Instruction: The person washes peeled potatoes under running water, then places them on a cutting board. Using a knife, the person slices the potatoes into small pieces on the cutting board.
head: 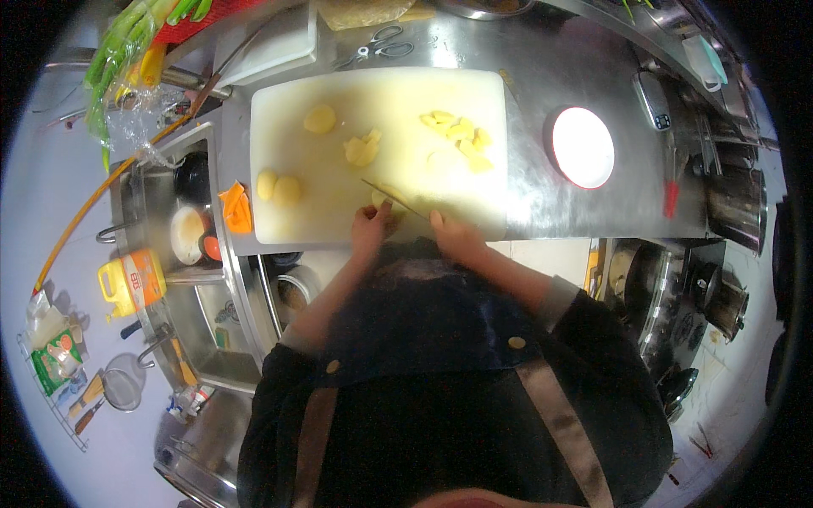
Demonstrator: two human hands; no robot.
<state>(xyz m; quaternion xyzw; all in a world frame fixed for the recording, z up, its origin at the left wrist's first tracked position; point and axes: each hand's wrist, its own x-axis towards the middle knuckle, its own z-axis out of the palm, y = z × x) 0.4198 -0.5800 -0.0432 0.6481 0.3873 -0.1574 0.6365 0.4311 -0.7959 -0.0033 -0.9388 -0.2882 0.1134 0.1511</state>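
A white cutting board (394,95) lies before me. My right hand (452,236) is closed round the handle of a kitchen knife (397,198), whose blade points up and left. Under and beside the blade is a piece of peeled potato (380,197), with the fingers of my left hand (373,225) on its near side; the hand partly hides it. Whole peeled potatoes lie at the board's left, one (319,119) near the top and others (287,190) lower down. Cut potato pieces (362,150) rest near the middle, and several chunks (467,136) are spread at the right.
Right of the board stand a white bowl (583,148) with a red rim and a digital scale (652,101). Kitchen scissors (375,49) and a white tray (273,54) lie beyond it. A sink (248,298) and an orange wrapper (236,208) are at the left.
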